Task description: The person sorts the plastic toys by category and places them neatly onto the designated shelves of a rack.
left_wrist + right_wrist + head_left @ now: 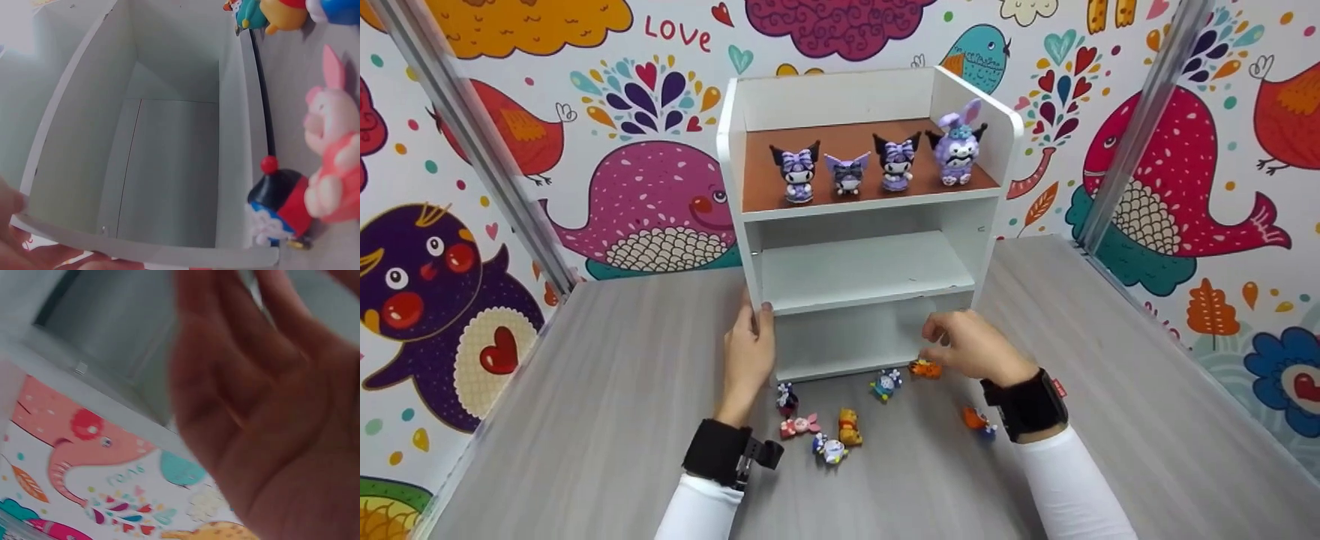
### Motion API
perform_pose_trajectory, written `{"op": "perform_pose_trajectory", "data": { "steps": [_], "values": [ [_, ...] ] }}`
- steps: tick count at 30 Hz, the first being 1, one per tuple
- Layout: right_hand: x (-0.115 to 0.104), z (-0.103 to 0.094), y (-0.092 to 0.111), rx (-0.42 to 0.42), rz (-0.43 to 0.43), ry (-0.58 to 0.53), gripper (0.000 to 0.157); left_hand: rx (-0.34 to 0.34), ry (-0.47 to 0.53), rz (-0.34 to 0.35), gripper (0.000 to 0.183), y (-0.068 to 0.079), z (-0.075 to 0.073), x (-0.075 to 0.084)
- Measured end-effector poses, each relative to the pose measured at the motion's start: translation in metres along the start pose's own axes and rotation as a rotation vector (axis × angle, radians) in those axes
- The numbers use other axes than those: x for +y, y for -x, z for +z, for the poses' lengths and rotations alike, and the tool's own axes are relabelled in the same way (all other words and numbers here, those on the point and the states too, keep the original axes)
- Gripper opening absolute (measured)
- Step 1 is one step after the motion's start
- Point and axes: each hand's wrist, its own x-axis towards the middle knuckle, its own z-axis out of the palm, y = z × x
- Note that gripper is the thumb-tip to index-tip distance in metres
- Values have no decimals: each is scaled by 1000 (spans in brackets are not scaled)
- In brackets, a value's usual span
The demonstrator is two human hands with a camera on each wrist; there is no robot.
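Observation:
A white toy shelf unit [877,292] with a brown top board stands on the table. My left hand [748,349] grips its left side panel, thumb at the front edge and fingers around the outside. In the left wrist view, fingers [84,261] show behind the panel's edge. My right hand [971,345] hovers by the lower right front corner, fingers bent, just above an orange figurine [925,368]. Seen from the right wrist, its palm and blurred fingers hold nothing. Close by lie a teal figurine [886,384] and an orange-and-blue one [979,421].
On the brown top stand several purple-and-black figurines [896,161]. Before the unit's left front lie a pink pig figurine [799,426], a yellow bear [850,427], a white-and-blue figurine [830,450] and a black-and-red one [787,400]. Patterned walls [652,210] enclose the grey table [607,420].

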Motion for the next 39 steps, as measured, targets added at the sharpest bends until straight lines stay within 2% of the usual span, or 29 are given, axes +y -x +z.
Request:
{"op": "perform_pose_trajectory", "data": {
  "steps": [2,4,9,14,20,27,39],
  "values": [
    [6,6,-3,-86,17,32,20,-2,5,4,40,-2,0,1],
    [11,11,-6,-129,51,68,28,2,3,13,39,-3,1,3],
    [19,26,-13,-100,132,108,28,8,-1,13,45,-2,2,3],
    [22,37,-16,-95,165,124,23,1,2,-2,47,0,2,-1],
    [24,46,-18,-126,188,129,8,7,1,-3,48,1,1,-3],
    [25,50,-19,-114,201,140,18,-2,-5,-13,48,2,0,0],
    [27,54,-21,-128,214,171,26,-4,-22,-13,51,2,-1,-1]
  ]
}}
